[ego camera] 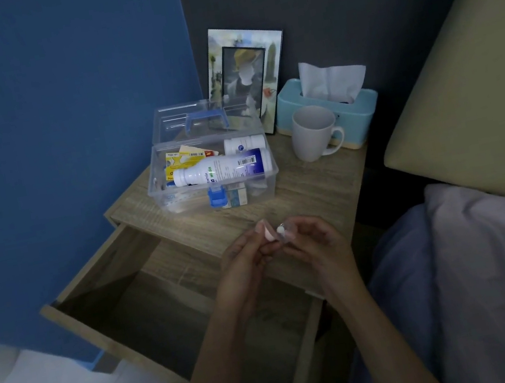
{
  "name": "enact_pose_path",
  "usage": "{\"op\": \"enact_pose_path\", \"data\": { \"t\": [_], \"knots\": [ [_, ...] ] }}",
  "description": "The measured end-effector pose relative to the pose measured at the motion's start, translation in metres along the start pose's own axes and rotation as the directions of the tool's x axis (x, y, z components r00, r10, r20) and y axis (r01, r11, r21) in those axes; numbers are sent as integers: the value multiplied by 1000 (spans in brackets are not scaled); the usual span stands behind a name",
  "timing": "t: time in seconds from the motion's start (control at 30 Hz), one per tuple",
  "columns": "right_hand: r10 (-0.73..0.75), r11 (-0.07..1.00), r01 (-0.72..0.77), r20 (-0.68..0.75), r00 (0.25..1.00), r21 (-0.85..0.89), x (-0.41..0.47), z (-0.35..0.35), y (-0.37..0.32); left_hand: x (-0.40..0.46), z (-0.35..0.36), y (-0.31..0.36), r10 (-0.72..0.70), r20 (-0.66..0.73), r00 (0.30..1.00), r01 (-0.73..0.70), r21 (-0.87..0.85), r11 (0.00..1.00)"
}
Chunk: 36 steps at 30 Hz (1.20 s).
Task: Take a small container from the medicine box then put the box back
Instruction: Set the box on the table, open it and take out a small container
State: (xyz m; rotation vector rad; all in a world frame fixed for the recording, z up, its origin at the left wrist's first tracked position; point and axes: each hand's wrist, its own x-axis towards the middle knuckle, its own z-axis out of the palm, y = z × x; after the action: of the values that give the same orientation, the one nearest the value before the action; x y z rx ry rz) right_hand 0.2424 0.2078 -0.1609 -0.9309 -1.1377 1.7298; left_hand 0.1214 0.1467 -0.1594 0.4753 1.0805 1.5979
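Both hands meet just in front of the box [212,178], over the open drawer [148,295]. The left hand [242,260] pinches a small white piece; the right hand [311,241] is closed on the small container [281,231], apparently being opened. Best keep it upright and level so nothing spills. The box sits open behind the drawer, lid up; it needs closing and latching before going back.

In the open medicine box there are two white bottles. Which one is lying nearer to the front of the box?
The large white bottle with the blue-purple label and barcode, lying on its side. The small white bottle lies behind it at the back wall.
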Motion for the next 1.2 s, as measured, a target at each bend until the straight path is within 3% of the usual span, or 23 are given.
{"op": "enact_pose_path", "data": {
  "t": [0.13, 0.27, 0.5, 0.63, 0.7, 0.77, 0.83, 0.93, 1.0, 1.1, 1.2],
  "knots": [
    [34, 997, -30, 49, 998, -74, 1, -8, -6, 0, -1, 0, 1, 28, 1000, -1, -3, 1000],
    [41, 956, -6, 114, 993, -293, 4, -18, -12, 3, -3, -2, -7, 15, 1000, 8, -40, 999],
    [48, 921, -9, 93, 995, -389, 8, -24, -13, 8, -6, -4, 1, 10, 1000, -1, -74, 997],
    [-30, 806, 67, 72, 997, -588, 16, -24, -12, 12, -8, -5, 88, -144, 986, -45, 280, 959],
    [-96, 735, 130, 88, 991, -665, 18, -23, -10, 14, -9, -7, 129, -119, 984, -70, 406, 911],
    [-149, 625, 201, 137, 979, -755, 19, -21, -7, 16, -8, -9, 183, -88, 979, -109, 536, 837],
    [-167, 521, 225, 160, 973, -824, 21, -22, -3, 17, -8, -11, 283, -40, 958, -170, 716, 677],
    [-166, 481, 228, 168, 972, -847, 23, -25, 3, 18, -10, -15, 406, 76, 911, -244, 893, 379],
    [-156, 479, 235, 182, 971, -846, 24, -27, 7, 19, -12, -16, 446, 110, 888, -243, 936, 253],
    [-158, 446, 234, 181, 971, -864, 24, -29, 12, 21, -14, -19, 458, 147, 877, -226, 966, 123],
    [-164, 437, 235, 180, 970, -868, 24, -31, 15, 23, -17, -22, 458, 179, 871, -240, 967, 80]
  ]
}}
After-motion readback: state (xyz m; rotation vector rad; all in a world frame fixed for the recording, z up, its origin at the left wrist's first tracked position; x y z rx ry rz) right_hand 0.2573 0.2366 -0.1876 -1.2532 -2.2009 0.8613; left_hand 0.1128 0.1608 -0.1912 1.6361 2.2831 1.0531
